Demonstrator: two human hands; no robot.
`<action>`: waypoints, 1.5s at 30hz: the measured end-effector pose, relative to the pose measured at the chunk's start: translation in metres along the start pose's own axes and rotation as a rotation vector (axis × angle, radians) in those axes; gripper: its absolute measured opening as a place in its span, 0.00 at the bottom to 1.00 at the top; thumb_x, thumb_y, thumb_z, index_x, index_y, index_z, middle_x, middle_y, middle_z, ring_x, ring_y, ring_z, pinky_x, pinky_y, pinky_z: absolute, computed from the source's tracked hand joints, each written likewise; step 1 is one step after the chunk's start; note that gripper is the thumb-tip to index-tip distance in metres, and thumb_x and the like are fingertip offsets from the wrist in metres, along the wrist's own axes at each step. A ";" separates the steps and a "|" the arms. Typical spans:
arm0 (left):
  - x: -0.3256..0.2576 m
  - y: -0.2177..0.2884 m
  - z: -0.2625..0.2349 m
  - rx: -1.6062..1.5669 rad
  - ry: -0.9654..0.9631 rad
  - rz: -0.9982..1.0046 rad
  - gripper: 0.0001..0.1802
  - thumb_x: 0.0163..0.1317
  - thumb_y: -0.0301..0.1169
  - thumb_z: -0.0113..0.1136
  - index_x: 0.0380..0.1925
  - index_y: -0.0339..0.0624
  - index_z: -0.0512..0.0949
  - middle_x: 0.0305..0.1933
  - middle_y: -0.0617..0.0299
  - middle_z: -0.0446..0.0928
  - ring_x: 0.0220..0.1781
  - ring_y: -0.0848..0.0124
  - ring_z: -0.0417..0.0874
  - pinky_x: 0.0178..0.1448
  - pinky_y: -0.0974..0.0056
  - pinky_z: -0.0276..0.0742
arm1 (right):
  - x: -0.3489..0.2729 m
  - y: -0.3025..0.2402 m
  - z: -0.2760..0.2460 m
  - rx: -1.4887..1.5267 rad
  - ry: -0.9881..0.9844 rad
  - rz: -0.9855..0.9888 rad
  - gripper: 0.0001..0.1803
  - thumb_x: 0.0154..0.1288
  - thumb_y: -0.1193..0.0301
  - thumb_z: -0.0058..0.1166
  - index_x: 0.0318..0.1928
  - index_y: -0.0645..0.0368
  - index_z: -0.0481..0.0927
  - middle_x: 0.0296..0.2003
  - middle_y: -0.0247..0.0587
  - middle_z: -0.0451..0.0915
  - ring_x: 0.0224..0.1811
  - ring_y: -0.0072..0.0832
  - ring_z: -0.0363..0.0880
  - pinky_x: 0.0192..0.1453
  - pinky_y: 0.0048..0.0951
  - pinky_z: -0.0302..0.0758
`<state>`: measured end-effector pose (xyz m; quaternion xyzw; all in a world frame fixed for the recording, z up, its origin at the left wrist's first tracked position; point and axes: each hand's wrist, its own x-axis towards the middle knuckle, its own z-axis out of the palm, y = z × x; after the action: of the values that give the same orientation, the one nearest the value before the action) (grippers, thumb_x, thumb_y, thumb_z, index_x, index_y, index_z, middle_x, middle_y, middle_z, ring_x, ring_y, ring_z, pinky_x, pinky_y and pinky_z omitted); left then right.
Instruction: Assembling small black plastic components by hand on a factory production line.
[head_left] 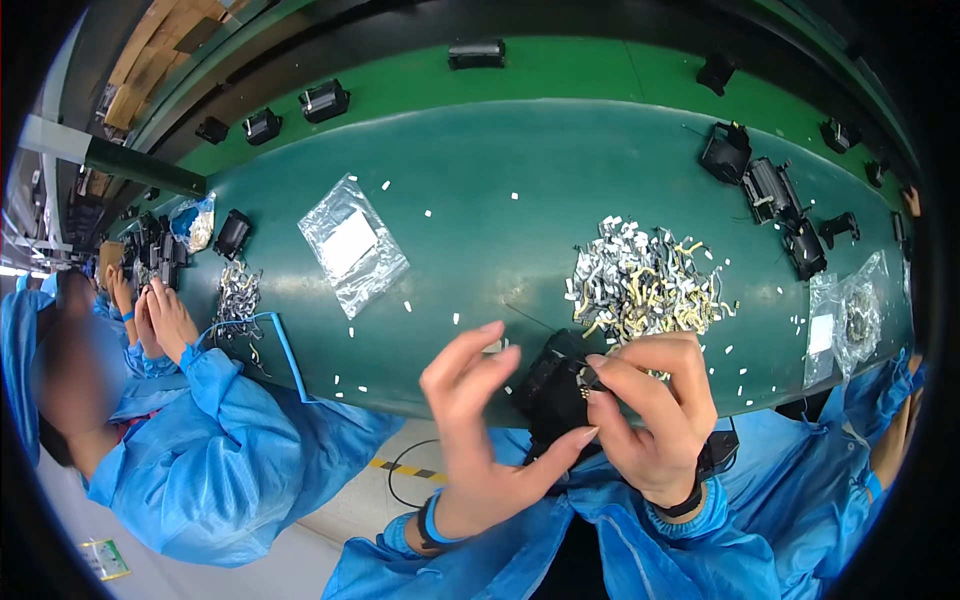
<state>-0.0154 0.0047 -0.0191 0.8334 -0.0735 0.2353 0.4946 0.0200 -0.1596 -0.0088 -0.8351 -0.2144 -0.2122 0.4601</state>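
Note:
At the table's front edge stands a black plastic housing (553, 385), tilted and partly hidden behind my hands. My right hand (655, 415) pinches a short cable with a small connector (586, 382) between thumb and forefinger, against the housing's right side. On the other side, my left hand (475, 440) has its fingers spread, and its thumb reaches across below the housing toward my right fingertips. Nothing shows in its grasp. Just beyond the housing lies a loose heap of short cables (645, 280) with white connectors, some yellow, some grey.
A clear plastic bag (353, 245) lies left of centre; more bags (858, 312) lie at the right. Black housings (768, 190) stand beyond the heap, others (325, 101) along the green far strip. Small white bits dot the green table (460, 150). A co-worker (215, 440) sits at the left.

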 end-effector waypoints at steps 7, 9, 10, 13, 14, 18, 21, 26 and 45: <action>0.019 0.000 -0.016 0.100 -0.153 0.052 0.20 0.46 0.32 0.82 0.39 0.38 0.86 0.44 0.57 0.89 0.54 0.57 0.85 0.61 0.58 0.70 | -0.002 -0.004 -0.004 0.038 -0.081 0.034 0.18 0.45 0.81 0.71 0.41 0.63 0.88 0.40 0.43 0.82 0.37 0.38 0.80 0.39 0.35 0.77; 0.017 -0.002 -0.016 0.096 -0.173 0.078 0.20 0.46 0.32 0.82 0.38 0.38 0.86 0.44 0.57 0.89 0.53 0.58 0.85 0.60 0.59 0.70 | -0.003 -0.004 -0.003 0.063 -0.099 0.012 0.19 0.44 0.82 0.72 0.42 0.64 0.89 0.42 0.44 0.83 0.40 0.39 0.83 0.41 0.35 0.79; 0.016 -0.003 -0.016 0.079 -0.164 0.070 0.19 0.46 0.31 0.82 0.37 0.38 0.86 0.43 0.57 0.90 0.53 0.59 0.85 0.60 0.59 0.69 | -0.003 -0.003 -0.003 0.062 -0.098 0.013 0.19 0.44 0.82 0.72 0.42 0.64 0.89 0.42 0.44 0.83 0.40 0.39 0.83 0.41 0.35 0.79; 0.014 -0.004 -0.015 0.031 -0.148 0.059 0.17 0.46 0.29 0.81 0.36 0.37 0.86 0.42 0.56 0.90 0.52 0.60 0.85 0.58 0.59 0.70 | -0.004 0.000 -0.004 0.078 -0.096 -0.060 0.20 0.42 0.83 0.72 0.42 0.64 0.89 0.43 0.45 0.84 0.41 0.40 0.84 0.42 0.34 0.81; 0.013 -0.005 -0.015 0.002 -0.142 0.057 0.16 0.46 0.28 0.81 0.36 0.37 0.86 0.42 0.55 0.89 0.51 0.60 0.85 0.57 0.59 0.71 | -0.004 0.000 -0.005 0.085 -0.094 -0.062 0.20 0.42 0.83 0.72 0.42 0.64 0.89 0.42 0.44 0.84 0.40 0.39 0.84 0.41 0.34 0.81; 0.010 -0.005 -0.008 -0.121 -0.043 0.006 0.15 0.47 0.26 0.81 0.35 0.35 0.86 0.41 0.53 0.89 0.46 0.60 0.84 0.53 0.59 0.73 | -0.007 -0.001 -0.006 0.073 -0.064 -0.034 0.19 0.42 0.83 0.73 0.41 0.64 0.90 0.39 0.41 0.83 0.38 0.38 0.83 0.40 0.34 0.80; 0.007 -0.008 -0.008 -0.134 -0.110 0.024 0.16 0.46 0.24 0.81 0.36 0.34 0.86 0.39 0.52 0.88 0.42 0.60 0.83 0.50 0.59 0.75 | -0.009 0.001 -0.005 0.043 -0.042 -0.036 0.17 0.42 0.82 0.73 0.39 0.63 0.89 0.38 0.41 0.82 0.38 0.38 0.83 0.40 0.34 0.80; 0.006 -0.003 -0.007 -0.185 -0.138 -0.029 0.18 0.45 0.22 0.80 0.38 0.32 0.87 0.38 0.53 0.87 0.42 0.61 0.83 0.50 0.60 0.74 | -0.010 0.002 -0.002 0.020 -0.036 -0.041 0.15 0.43 0.80 0.74 0.36 0.64 0.87 0.37 0.42 0.82 0.38 0.39 0.83 0.40 0.34 0.81; 0.009 0.002 -0.002 -0.025 -0.046 0.053 0.16 0.46 0.13 0.75 0.37 0.34 0.86 0.42 0.52 0.86 0.41 0.62 0.83 0.45 0.64 0.77 | -0.011 -0.002 -0.006 -0.039 -0.065 -0.055 0.16 0.44 0.79 0.73 0.38 0.63 0.88 0.35 0.40 0.81 0.35 0.37 0.80 0.36 0.34 0.77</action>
<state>-0.0088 0.0059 -0.0122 0.8303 -0.1097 0.2279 0.4966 0.0090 -0.1660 -0.0102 -0.8442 -0.2479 -0.2016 0.4303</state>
